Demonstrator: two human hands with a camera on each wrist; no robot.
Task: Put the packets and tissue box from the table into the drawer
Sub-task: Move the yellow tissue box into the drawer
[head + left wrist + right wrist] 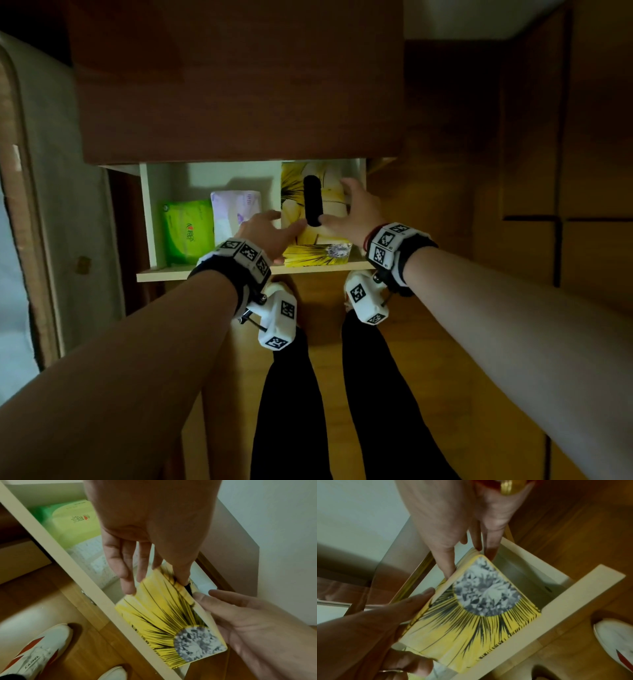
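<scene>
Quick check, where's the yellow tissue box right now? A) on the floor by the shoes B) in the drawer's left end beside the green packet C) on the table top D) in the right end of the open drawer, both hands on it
D: the yellow tissue box sits in the right end of the drawer, with the left hand and right hand on its sides; the green packet and the purple packet lie to its left.

I see the yellow tissue box [320, 209] — black rays, a grey crystal print on its near end, a dark oval slot on top — sitting in the right part of the open white drawer [239, 270]. Left of it lie a pale lilac packet [236, 214] and, furthest left, a green packet [188, 231] — both flat.
</scene>
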